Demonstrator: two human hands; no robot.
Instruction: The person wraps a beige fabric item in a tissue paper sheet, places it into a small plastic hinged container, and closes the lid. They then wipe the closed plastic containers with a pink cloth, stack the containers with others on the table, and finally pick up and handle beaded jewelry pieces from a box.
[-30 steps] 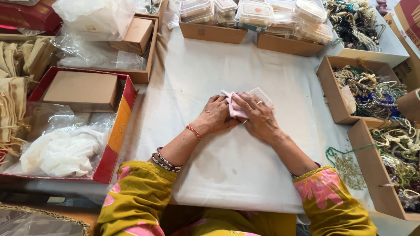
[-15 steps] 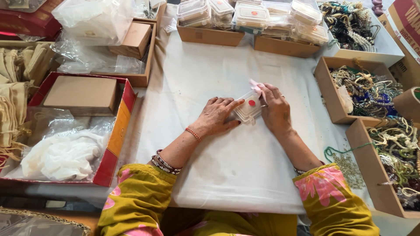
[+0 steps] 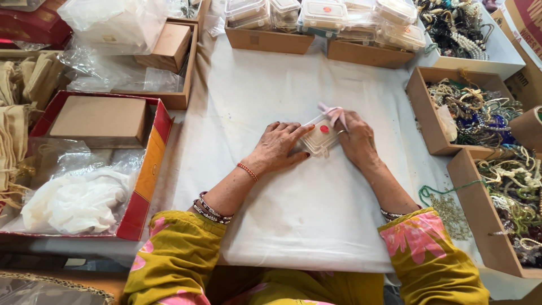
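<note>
1. Both hands are on a small clear plastic box [image 3: 320,135] sitting on the white cloth [image 3: 293,226] that covers the table, a bit toward 1 o'clock from the middle of the cloth.
2. What's changed: a second ago the hands were bunched together over something pink and clear, closer to the body. Now the box lies flat and further out, with a red dot visible on its lid, so it looks like the lid got pressed shut and the box set down.
3. Left hand [image 3: 278,148] lies flat and open, fingers spread, index finger stretched onto the near edge of the box. It's pressing or steadying, not gripping.
4. Right hand [image 3: 354,135] is curled round the far end of the box at 3 o'clock, with a bit of pink tissue [image 3: 333,113] sticking up between its fingers. I can't tell if it pinches the tissue or the box itself.
5. Around it: a stack of similar clear boxes [image 3: 322,14] at 12 o'clock, cardboard trays of beaded jewellery [image 3: 468,110] at 2 to 4 o'clock, and a red box [image 3: 144,175] with white fabric at 9 o'clock.
6. Hard to see: what's inside the box, since the lid glares and the right hand covers half of it. The trays on the right are cut off by the frame.
</note>
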